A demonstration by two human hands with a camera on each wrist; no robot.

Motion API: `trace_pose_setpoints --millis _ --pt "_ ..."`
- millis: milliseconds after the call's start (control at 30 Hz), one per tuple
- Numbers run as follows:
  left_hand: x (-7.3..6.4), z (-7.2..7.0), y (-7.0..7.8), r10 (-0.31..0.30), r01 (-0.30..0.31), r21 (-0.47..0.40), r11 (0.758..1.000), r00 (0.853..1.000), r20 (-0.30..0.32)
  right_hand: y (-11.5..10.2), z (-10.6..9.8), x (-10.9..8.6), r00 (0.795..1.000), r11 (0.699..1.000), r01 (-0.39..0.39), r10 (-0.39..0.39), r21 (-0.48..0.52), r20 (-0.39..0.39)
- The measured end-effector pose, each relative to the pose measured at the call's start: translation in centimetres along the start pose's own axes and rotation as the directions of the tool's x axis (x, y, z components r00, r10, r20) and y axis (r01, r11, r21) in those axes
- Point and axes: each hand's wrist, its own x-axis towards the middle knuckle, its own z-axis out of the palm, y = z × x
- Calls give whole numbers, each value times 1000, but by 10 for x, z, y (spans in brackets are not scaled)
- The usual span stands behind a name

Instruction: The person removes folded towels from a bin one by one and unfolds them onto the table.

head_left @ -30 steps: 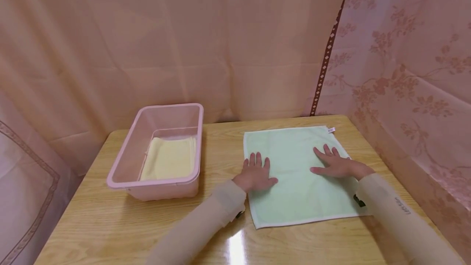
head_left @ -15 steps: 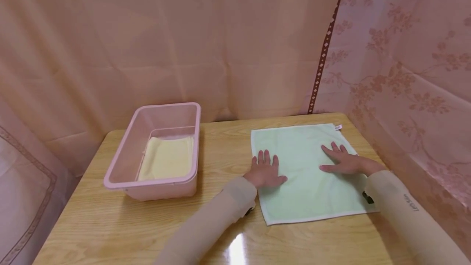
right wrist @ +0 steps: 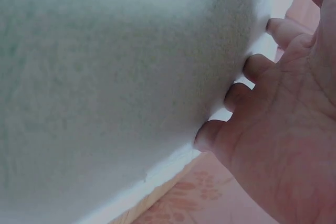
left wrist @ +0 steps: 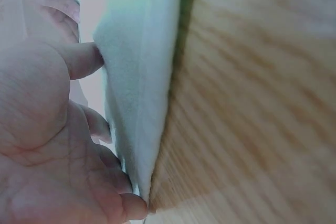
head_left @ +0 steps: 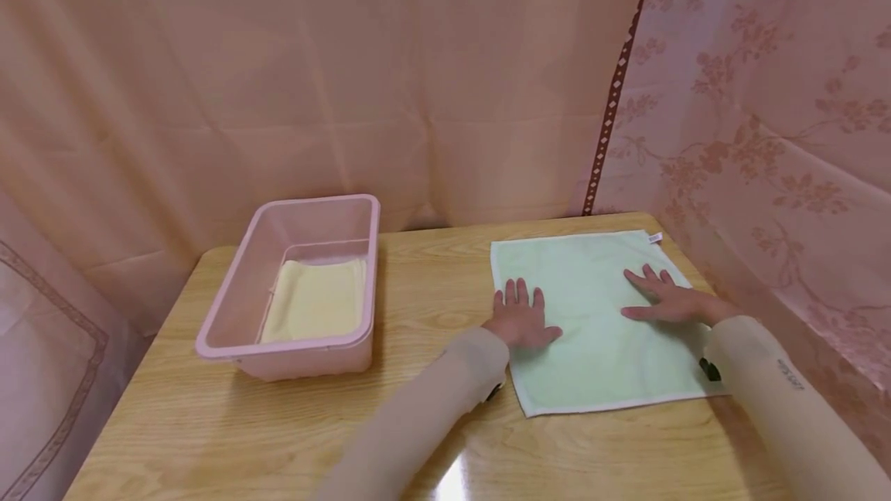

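A pale green towel (head_left: pixel 592 362) with a white border lies spread flat on the right side of the table, a small white tag (head_left: pixel 655 238) at its far right corner. My left hand (head_left: pixel 524 323) rests on the towel's left edge with fingers spread and straight. Near the right edge, my right hand (head_left: pixel 671 304) touches the cloth with its fingers spread too. In the left wrist view, the fingertips (left wrist: pixel 86 60) press on the towel beside its white hem (left wrist: pixel 157 103). The right wrist view has fingertips (right wrist: pixel 210 135) on the cloth surface (right wrist: pixel 115 87), palm raised off it.
A pink plastic basin (head_left: pixel 302 362) stands on the left of the wooden table (head_left: pixel 418 269). Inside it lies a folded yellow cloth (head_left: pixel 316 304). Pink curtains (head_left: pixel 334 83) hang behind the table, and a floral one (head_left: pixel 780 176) runs close along its right side.
Both hands have slid to the right and slightly away, and the green towel has moved along under them, still flat. The basin and yellow cloth have stayed on their spot.
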Motion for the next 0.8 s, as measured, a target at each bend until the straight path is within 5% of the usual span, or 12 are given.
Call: trace_pose_setpoints --millis 467,800 --pt "16 -7 7 50 -50 -1 999 996 -67 14 -14 0 999 999 -35 35 33 8" --pt "22 -9 10 -4 2 -31 1000 998 -66 18 -17 8 1000 998 -28 27 55 13"
